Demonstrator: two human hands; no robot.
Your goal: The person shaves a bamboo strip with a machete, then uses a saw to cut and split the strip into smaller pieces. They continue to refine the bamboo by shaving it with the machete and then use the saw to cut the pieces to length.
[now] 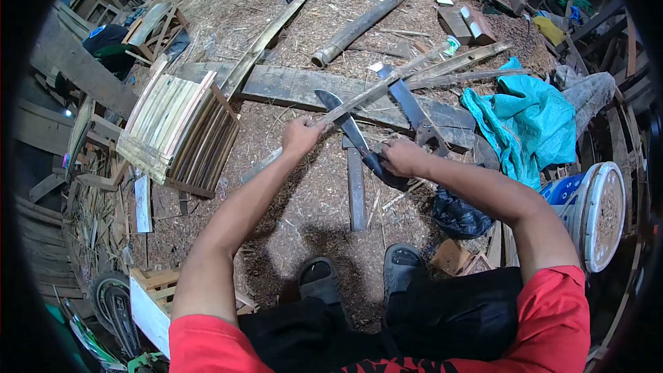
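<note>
My left hand is closed around the near end of a long wooden strip, which slants away up to the right. A machete with a broad dark blade and black handle is gripped in my right hand. Its blade points up and left and overlaps the strip just beyond my left fingers. Right of the blade, a handsaw lies on a wide plank on the ground, its handle toward me. The strip's far part crosses over the saw blade in this view.
A slatted wooden crate stands at left. At right are a teal tarp, a black plastic bag and a white bucket. A bamboo pole lies farther off. A narrow board lies before my feet on wood chips.
</note>
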